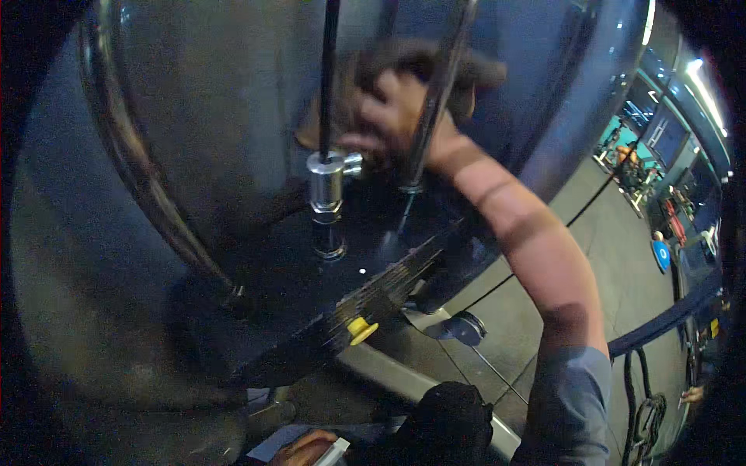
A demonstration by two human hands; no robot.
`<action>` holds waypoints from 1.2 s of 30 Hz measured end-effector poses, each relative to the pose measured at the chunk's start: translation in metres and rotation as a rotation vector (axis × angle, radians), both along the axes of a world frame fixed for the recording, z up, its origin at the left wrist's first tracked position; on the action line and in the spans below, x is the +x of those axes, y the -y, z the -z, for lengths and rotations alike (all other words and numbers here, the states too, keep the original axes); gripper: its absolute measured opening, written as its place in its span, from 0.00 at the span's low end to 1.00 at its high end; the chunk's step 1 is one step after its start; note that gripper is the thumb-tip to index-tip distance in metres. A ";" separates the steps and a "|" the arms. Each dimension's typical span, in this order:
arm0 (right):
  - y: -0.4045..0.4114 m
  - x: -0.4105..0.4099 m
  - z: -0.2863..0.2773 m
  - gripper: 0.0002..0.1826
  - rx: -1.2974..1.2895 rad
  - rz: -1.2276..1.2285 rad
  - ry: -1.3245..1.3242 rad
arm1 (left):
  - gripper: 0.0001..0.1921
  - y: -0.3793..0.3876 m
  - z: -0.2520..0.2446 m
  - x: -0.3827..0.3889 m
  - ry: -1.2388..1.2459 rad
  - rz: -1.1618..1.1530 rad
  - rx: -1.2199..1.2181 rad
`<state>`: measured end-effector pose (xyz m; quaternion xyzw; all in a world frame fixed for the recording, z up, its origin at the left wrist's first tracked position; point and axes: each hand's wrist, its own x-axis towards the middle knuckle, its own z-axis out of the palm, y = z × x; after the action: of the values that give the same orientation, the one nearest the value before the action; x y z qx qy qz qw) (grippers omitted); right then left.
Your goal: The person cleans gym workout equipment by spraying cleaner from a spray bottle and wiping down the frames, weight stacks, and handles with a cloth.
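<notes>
My right hand (402,108), blurred, reaches into a weight machine behind its chrome guide rod (437,96). It grips a brownish, cloth-like thing (484,71), too smeared to name surely. Just left of the hand, a black rod or cable (329,76) runs down into a chrome coupling (326,186). Below is the black weight stack (384,285), with a yellow selector-pin knob (361,331) on its near side. At the bottom edge, my left hand (303,448) is partly cut off, its fingers around a white object (333,453) that is mostly out of view.
A curved dark shroud (198,116) wraps the machine. A pale frame bar (396,373) crosses low, near a black rounded shape (449,413). On the right, a thin cable (600,189) crosses the gym floor. A black rope (647,416) hangs there; a person (629,157) is farther off.
</notes>
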<state>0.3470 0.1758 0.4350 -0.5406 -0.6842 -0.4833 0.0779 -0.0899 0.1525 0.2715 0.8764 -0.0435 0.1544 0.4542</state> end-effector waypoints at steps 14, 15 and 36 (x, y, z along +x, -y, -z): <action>0.031 0.055 -0.090 0.28 0.901 0.587 0.024 | 0.22 -0.015 0.004 -0.021 -0.066 0.052 0.189; 0.032 0.050 -0.065 0.30 0.908 0.553 -0.282 | 0.22 -0.016 0.002 -0.022 -0.142 0.057 0.138; 0.019 0.052 -0.065 0.27 0.522 0.029 -0.418 | 0.25 -0.013 0.003 -0.014 -0.051 0.060 0.055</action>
<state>0.3992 0.1568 0.4999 -0.5996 -0.4988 -0.5218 0.3456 -0.1037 0.1653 0.2687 0.8904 -0.0626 0.1169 0.4353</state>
